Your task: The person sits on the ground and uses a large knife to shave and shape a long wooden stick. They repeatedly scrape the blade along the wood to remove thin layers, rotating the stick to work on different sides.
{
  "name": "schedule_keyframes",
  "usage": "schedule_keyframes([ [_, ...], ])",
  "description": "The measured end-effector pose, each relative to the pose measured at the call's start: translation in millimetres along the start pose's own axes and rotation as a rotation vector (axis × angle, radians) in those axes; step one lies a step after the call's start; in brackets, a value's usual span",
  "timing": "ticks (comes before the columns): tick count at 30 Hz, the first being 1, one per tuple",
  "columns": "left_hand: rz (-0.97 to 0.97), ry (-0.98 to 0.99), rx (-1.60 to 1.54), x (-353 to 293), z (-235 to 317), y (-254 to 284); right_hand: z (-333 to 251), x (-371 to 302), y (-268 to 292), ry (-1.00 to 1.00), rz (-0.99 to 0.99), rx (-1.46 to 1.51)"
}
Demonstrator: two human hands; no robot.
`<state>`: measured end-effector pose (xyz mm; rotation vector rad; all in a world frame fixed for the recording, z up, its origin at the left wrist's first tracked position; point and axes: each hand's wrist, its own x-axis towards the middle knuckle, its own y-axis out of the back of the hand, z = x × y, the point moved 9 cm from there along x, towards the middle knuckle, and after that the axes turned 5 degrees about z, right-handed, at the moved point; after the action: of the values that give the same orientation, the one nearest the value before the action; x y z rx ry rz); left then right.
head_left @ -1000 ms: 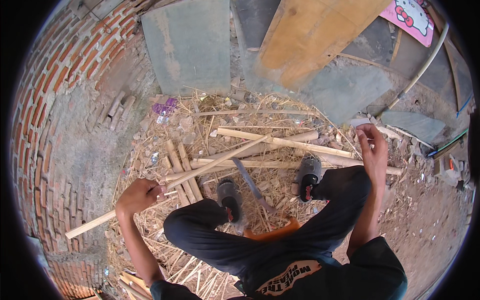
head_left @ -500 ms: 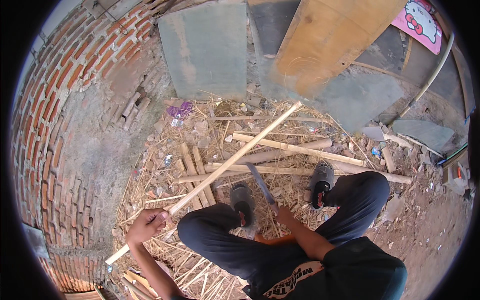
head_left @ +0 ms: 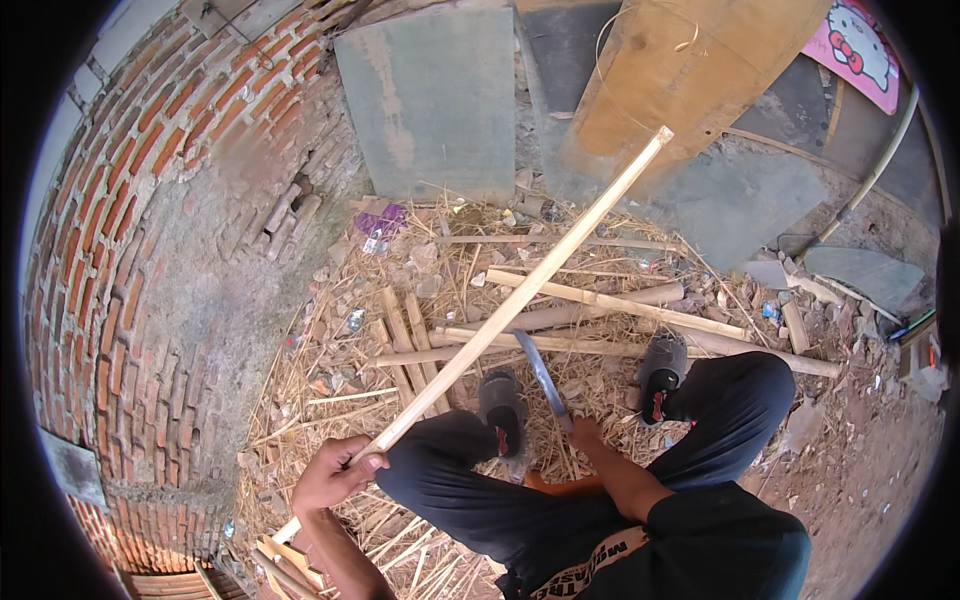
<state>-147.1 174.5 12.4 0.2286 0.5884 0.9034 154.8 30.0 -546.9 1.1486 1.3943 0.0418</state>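
My left hand [head_left: 335, 474] is closed around a long pale bamboo strip [head_left: 535, 280] near its lower end. The strip slants up and away to the right, its far end raised over the ground, passing beside my left knee. My right hand [head_left: 587, 433] grips a machete [head_left: 543, 378] between my knees. Its dark blade points away from me, and its tip bends left, close to the strip but apart from it in this picture. Most of the machete's handle is hidden by my fingers. A thin curled shaving [head_left: 601, 62] shows against the brown board at the back.
Bamboo poles [head_left: 610, 303] and short split pieces [head_left: 408, 335] lie on the ground among straw shavings and rubble. Grey panels [head_left: 430, 110] and a brown board [head_left: 680, 70] lean at the back. A brick wall [head_left: 115, 330] stands at left. My shoes [head_left: 502, 402] flank the blade.
The strip's far end has risen and moved right, and my left hand has shifted right with it. The curled shaving has moved upward. The view has shifted slightly.
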Motion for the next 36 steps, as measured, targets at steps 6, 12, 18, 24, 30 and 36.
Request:
schedule_keyframes([
  [6,0.117,-0.027,0.134,10.4,-5.5,6.1,-9.2,-17.3,13.7,0.040,-0.134,0.512],
  [12,0.357,-0.074,0.280,-6.8,-2.7,13.7,-31.8,-55.3,98.5,0.101,-0.211,1.094],
  [18,0.549,0.006,0.285,-48.0,-32.1,28.4,-15.5,-142.7,246.1,0.136,0.035,0.938],
  [24,0.558,0.028,0.409,-65.4,-50.2,18.9,20.7,-191.6,338.9,0.294,0.546,1.121],
  [30,0.544,-0.020,0.335,-70.4,-55.7,3.5,6.5,-227.7,397.7,0.610,0.814,1.497],
  [36,0.535,-0.004,0.297,-81.0,-61.7,-12.0,-18.4,-259.2,435.4,0.611,0.953,1.287],
])
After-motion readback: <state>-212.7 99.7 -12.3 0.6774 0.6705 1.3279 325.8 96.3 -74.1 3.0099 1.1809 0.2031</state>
